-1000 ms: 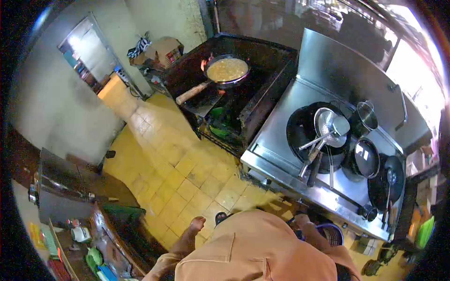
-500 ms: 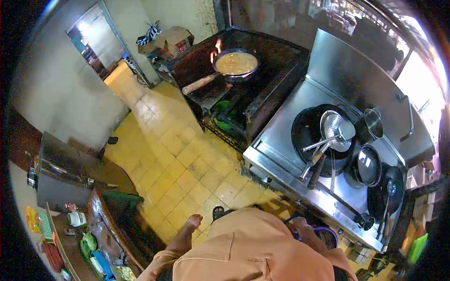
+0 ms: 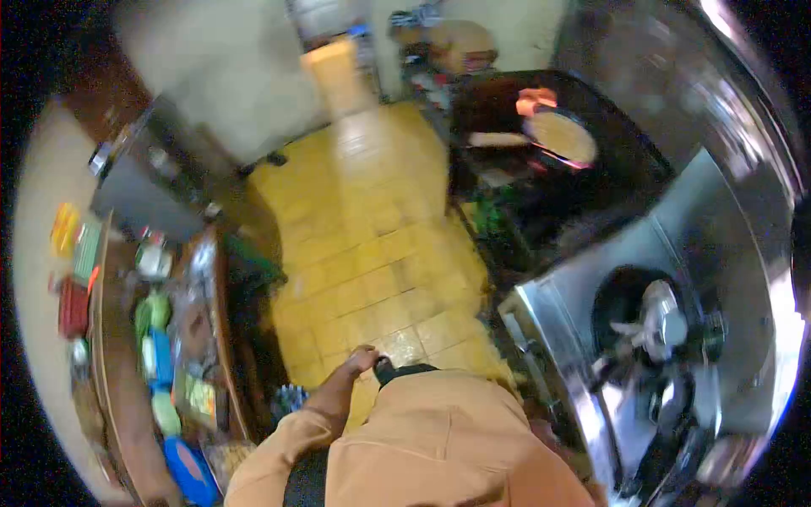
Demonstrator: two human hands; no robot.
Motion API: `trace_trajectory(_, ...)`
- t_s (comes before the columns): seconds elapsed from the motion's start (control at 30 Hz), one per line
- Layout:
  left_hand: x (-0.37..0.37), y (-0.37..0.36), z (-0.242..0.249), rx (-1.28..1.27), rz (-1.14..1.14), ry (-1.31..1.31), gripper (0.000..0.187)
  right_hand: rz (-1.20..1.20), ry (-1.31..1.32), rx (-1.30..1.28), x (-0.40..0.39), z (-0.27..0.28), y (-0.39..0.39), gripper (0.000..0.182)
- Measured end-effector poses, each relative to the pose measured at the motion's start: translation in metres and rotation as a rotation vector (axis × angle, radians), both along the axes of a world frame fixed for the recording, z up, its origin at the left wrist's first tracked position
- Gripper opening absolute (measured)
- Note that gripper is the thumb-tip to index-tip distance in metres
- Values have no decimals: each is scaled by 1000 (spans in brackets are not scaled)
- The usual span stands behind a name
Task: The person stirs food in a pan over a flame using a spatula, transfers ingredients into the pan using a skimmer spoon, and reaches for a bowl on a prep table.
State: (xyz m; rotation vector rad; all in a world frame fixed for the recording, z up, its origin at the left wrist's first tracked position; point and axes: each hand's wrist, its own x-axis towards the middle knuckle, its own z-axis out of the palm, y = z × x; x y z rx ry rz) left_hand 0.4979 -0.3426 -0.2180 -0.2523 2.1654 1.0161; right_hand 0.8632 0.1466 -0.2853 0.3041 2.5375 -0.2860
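My left hand (image 3: pixel 363 359) hangs low at my side, over the yellow tiled floor and near my dark shoe (image 3: pixel 384 369). Motion blur smears its fingers, and I make out no object in it. My right hand does not show; my orange shirt (image 3: pixel 448 422) fills the bottom middle. Away from my hands, a wooden-handled pan (image 3: pixel 562 139) of yellowish food sits on the black stove (image 3: pixel 498 220), with orange flame beside it. To the right, a steel cooker (image 3: pixel 549 296) carries a dark wok (image 3: pixel 617 304) with metal ladles and strainers in it.
Along the left stands a wooden counter (image 3: pixel 101 355) with green vegetables (image 3: pixel 152 313), a blue item (image 3: pixel 190 473) and packets. Behind it is a grey cabinet (image 3: pixel 152 186). Yellow tiles (image 3: pixel 363 245) run between counter and stoves towards a doorway at the back.
My view has turned left, so the stoves shift right and more of the counter shows. My right hand has gone out of sight. The picture is now blurred.
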Motion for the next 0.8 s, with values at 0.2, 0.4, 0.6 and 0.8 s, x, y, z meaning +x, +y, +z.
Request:
trace_trajectory(0.2,29,-75,-10,-118,91,69,39,219,9,61,-120,16,14,15)
trace_trajectory(0.4,85,-185,-87,-312,-324,201,43,466,73,111,-247,42,-16,18)
trace_trajectory(0.6,176,-254,-146,-421,-252,204,25,723,206,51,-373,67,-85,21)
trace_trajectory(0.8,218,-274,-108,-517,48,587,15,-136,-173,-481,-452,101,-214,21)
